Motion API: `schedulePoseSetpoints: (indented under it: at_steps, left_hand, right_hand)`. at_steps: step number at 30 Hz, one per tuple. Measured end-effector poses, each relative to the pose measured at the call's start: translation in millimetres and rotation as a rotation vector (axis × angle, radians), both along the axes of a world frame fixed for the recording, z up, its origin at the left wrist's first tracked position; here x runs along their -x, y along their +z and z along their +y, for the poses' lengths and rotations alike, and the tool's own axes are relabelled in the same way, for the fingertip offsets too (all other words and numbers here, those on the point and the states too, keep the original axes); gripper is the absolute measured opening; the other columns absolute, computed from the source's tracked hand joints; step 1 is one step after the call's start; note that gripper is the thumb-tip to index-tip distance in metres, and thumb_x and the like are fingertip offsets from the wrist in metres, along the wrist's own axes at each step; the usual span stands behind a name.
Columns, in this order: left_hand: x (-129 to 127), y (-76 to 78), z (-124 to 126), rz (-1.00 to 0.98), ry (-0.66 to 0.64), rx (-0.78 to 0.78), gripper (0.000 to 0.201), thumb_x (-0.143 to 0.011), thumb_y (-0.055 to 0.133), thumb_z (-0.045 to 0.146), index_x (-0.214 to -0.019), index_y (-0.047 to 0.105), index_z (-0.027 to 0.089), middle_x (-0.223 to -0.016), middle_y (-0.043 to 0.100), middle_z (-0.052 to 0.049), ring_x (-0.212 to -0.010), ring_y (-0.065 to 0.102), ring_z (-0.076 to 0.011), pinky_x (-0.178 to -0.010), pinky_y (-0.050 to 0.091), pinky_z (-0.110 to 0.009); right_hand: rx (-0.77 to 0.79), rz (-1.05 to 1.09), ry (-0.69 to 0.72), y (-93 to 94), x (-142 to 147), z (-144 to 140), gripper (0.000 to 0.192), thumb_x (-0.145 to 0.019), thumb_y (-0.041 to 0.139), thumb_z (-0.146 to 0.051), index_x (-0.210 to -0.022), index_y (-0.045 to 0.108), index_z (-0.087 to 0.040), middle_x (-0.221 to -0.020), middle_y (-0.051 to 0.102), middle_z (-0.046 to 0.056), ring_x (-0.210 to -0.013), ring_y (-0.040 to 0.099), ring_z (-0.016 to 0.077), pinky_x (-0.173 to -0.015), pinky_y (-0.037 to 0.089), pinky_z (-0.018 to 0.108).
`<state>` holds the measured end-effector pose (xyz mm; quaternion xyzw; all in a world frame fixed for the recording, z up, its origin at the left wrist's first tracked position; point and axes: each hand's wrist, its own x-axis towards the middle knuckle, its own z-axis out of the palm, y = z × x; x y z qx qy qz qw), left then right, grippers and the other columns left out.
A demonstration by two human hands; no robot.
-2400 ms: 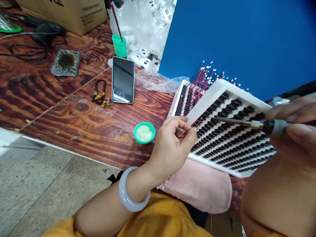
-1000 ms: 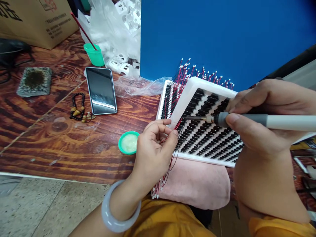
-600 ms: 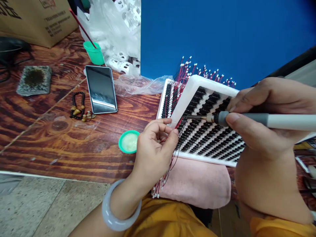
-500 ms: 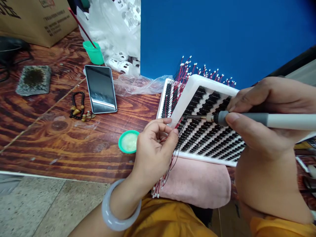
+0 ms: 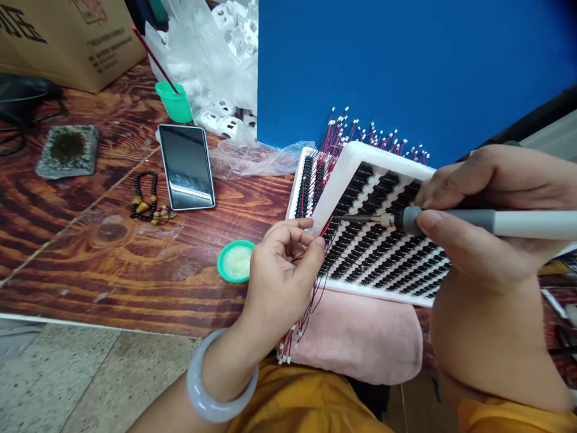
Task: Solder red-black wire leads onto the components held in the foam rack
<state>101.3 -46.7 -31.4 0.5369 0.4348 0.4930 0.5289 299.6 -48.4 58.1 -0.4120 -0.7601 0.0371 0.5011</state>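
My right hand (image 5: 487, 210) is closed around a soldering iron (image 5: 455, 221) with a white and grey handle. Its metal tip touches or nearly touches the left end of a row of small black parts in a white tray (image 5: 383, 296). Red and black wires (image 5: 311, 307) are pinched between the thumb and fingers of my left hand (image 5: 288, 258), close to the iron's tip. Their white plugs hang below that hand. A second white tray (image 5: 293, 186) lies behind, holding similar black parts with wires standing up. A pink cloth (image 5: 365, 337) lies under the front tray.
Left of my hands is a green dish (image 5: 235, 261) of pale paste. Farther off lie a phone (image 5: 187, 168), a bead bracelet (image 5: 144, 198), a stained stone block (image 5: 67, 150) and a green cup (image 5: 175, 102). A blue panel (image 5: 406, 66) stands behind the trays.
The iron has shifted very slightly to the right relative to the tray. The whole view has moved a little; both hands keep their grips.
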Motion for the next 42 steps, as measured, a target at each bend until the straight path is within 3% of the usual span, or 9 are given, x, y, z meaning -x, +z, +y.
schedulePoseSetpoints:
  at_steps: [28, 42]
  left_hand:
    - [-1.2, 0.3, 1.3, 0.011, 0.010, -0.009, 0.017, -0.087, 0.069, 0.027, -0.074, 0.064, 0.017, -0.105, 0.070, -0.009, -0.108, 0.065, -0.0187, -0.083, 0.049, -0.024]
    - [-1.4, 1.8, -0.6, 0.008, 0.018, 0.010, 0.017, -0.085, 0.069, 0.028, -0.074, 0.063, 0.017, -0.108, 0.071, -0.010, -0.099, 0.067, -0.0197, -0.079, 0.051, -0.027]
  right_hand:
    - [-0.027, 0.025, 0.012, -1.0, -3.2, 0.9, 0.015, -0.064, 0.066, -0.012, -0.058, 0.054, -0.020, -0.052, 0.051, 0.002, -0.048, 0.054, 0.0195, -0.039, 0.029, 0.035]
    - [-0.035, 0.012, -0.001, -1.2, -4.5, 1.3, 0.018, -0.062, 0.066, -0.008, -0.057, 0.054, -0.020, -0.052, 0.051, 0.002, -0.050, 0.055, 0.0205, -0.040, 0.032, 0.035]
